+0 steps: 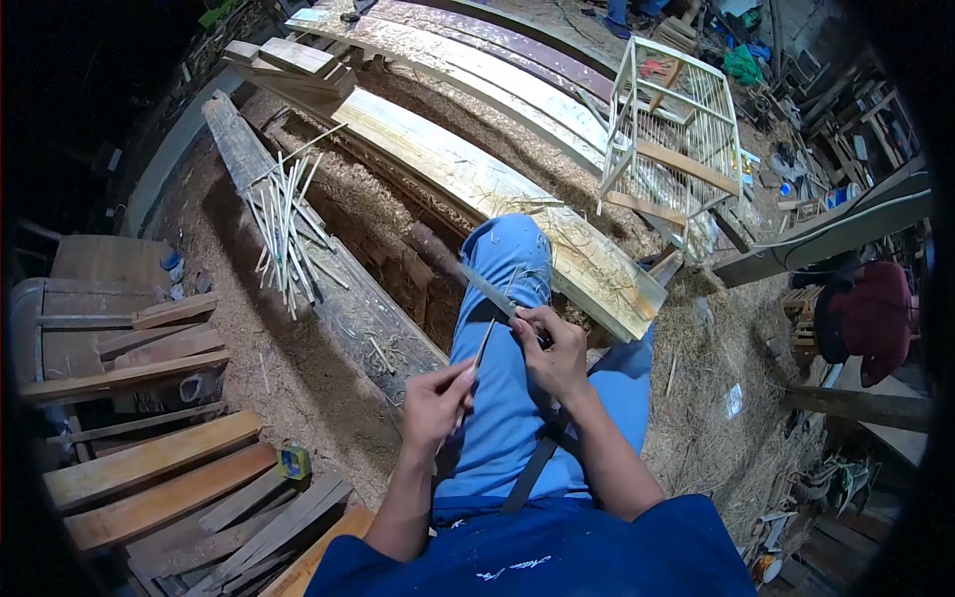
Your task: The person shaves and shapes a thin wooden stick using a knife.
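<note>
My left hand (436, 406) is closed round a thin stick (485, 341) that slants up over my blue-trousered thigh. A little higher and to the right, my right hand (553, 350) is wrapped round a knife (485, 289) whose long blade points up and left. The upper end of the stick meets the blade just in front of my right fingers. Thin shavings lie on my knee. To the left, a loose bundle of pale sticks (286, 234) rests across a weathered plank (348, 298).
A pale thick board (448, 164) runs beyond my knee. A slatted wooden frame (686, 149) stands at the upper right. Cut timber (164, 463) and a yellow tape measure (293, 463) lie lower left. A person's legs (618, 15) show at the top.
</note>
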